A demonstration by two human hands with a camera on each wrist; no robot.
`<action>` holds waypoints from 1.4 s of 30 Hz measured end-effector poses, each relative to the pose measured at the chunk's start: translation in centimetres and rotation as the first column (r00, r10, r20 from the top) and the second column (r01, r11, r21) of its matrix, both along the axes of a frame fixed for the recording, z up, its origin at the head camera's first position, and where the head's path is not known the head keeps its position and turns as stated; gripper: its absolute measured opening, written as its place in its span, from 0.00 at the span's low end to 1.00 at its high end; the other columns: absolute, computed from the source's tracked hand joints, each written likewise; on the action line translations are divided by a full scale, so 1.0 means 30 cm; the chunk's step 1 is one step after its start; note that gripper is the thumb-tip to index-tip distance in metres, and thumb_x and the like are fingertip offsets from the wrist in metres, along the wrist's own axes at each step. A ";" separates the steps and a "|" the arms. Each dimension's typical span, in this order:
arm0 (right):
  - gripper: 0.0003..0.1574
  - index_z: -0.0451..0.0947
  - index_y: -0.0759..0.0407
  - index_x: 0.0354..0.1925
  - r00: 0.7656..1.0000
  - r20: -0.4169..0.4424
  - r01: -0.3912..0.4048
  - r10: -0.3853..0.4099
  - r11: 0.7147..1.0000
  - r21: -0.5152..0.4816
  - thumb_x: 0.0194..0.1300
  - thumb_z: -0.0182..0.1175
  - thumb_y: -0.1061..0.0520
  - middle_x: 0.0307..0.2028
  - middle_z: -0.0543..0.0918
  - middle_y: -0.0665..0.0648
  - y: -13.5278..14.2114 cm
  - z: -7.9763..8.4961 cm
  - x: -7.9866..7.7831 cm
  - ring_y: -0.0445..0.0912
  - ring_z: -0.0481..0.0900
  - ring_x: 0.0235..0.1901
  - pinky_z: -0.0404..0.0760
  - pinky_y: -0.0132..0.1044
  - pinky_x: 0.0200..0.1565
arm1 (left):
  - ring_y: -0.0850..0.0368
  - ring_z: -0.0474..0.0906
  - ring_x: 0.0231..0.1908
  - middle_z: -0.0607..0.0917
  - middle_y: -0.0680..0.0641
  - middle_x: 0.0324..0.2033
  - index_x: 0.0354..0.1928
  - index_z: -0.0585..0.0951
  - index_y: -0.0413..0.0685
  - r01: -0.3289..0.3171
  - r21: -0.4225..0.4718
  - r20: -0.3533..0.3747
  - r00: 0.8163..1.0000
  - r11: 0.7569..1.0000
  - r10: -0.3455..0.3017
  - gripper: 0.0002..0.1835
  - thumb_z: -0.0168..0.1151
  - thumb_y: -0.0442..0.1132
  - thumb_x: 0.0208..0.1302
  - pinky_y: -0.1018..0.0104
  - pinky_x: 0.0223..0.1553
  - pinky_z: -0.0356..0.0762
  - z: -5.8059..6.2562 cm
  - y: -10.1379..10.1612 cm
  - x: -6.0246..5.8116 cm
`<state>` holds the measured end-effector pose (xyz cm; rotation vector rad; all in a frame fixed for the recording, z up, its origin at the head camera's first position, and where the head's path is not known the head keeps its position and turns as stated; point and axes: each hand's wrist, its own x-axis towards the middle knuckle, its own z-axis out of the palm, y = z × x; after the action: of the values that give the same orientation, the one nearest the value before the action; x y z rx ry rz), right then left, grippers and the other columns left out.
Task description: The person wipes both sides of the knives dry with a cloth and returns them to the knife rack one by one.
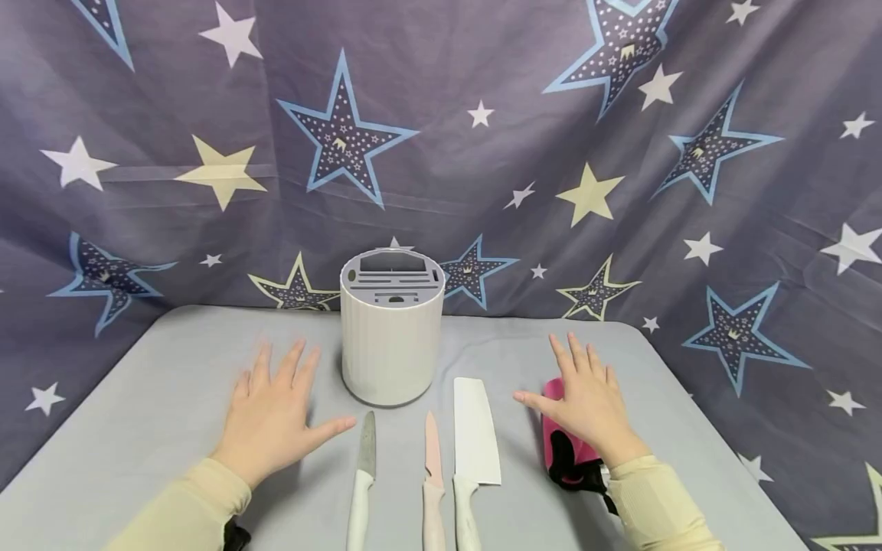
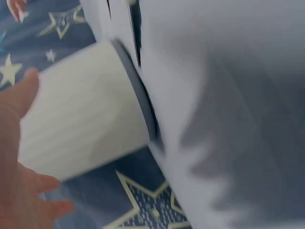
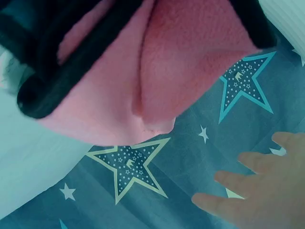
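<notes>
In the head view my left hand [image 1: 272,409] is held over the table with fingers spread, left of a grey-bladed knife with a white handle [image 1: 367,451]. My right hand [image 1: 589,398], fingers extended, is over a pink cloth item with black trim [image 1: 553,436] and partly hides it. Between the hands lie a pink knife [image 1: 432,467] and a white cleaver [image 1: 475,432], handles toward me. Behind them stands a round white knife block [image 1: 391,352] with a grey slotted top. The left wrist view shows the block's ribbed side [image 2: 90,105]. Neither hand holds anything.
The grey-covered table [image 1: 179,367] ends at a dark curtain with stars [image 1: 441,153], which hangs behind it and along the sides. A small black object [image 1: 236,534] shows by the left sleeve.
</notes>
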<state>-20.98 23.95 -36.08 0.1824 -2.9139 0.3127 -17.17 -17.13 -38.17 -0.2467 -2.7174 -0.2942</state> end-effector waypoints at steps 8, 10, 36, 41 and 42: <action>0.71 0.49 0.52 0.77 0.999 0.037 0.013 -0.013 1.000 0.001 0.50 0.58 0.16 0.74 0.56 0.70 0.021 -0.008 0.003 0.73 0.57 0.70 0.59 0.72 0.65 | 0.31 0.72 0.52 0.80 0.36 0.50 0.51 0.81 0.41 0.020 -0.076 0.090 0.996 0.997 -0.013 0.47 0.66 0.76 0.45 0.35 0.42 0.75 -0.043 0.069 0.049; 0.71 0.50 0.56 0.77 0.997 0.069 0.043 -0.043 0.999 0.002 0.51 0.60 0.18 0.72 0.60 0.72 0.031 -0.016 0.002 0.73 0.61 0.67 0.64 0.72 0.62 | 0.36 0.72 0.47 0.81 0.40 0.43 0.42 0.83 0.43 0.040 -0.107 0.155 0.988 0.993 -0.023 0.41 0.66 0.76 0.44 0.41 0.39 0.75 -0.058 0.084 0.067; 0.48 0.67 0.73 0.47 0.898 0.434 0.261 -0.078 0.887 -0.380 0.47 0.75 0.39 0.36 0.75 0.61 0.176 -0.183 0.017 0.50 0.74 0.37 0.77 0.38 0.34 | 0.58 0.66 0.17 0.71 0.54 0.12 0.12 0.69 0.55 0.052 0.127 0.502 0.858 0.991 -0.109 0.23 0.69 0.58 0.49 0.62 0.17 0.63 -0.163 0.184 0.135; 0.46 0.67 0.74 0.49 0.911 0.403 0.259 -0.089 0.885 -0.388 0.47 0.75 0.43 0.37 0.77 0.61 0.166 -0.192 0.016 0.51 0.74 0.38 0.77 0.38 0.36 | 0.58 0.65 0.16 0.70 0.53 0.12 0.13 0.69 0.53 0.010 0.162 0.508 0.857 0.987 -0.092 0.18 0.66 0.51 0.47 0.64 0.16 0.60 -0.170 0.178 0.134; 0.46 0.67 0.74 0.51 0.914 0.397 0.254 -0.088 0.885 -0.391 0.47 0.74 0.44 0.38 0.77 0.62 0.164 -0.192 0.014 0.51 0.74 0.38 0.77 0.38 0.36 | 0.57 0.65 0.16 0.70 0.53 0.12 0.13 0.69 0.53 -0.006 0.166 0.504 0.860 0.986 -0.079 0.18 0.66 0.50 0.46 0.64 0.16 0.60 -0.171 0.177 0.135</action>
<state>-20.56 28.87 -41.85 -0.2372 -3.0844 1.0586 -13.12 -11.81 -43.30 -0.1944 -3.1877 -0.6758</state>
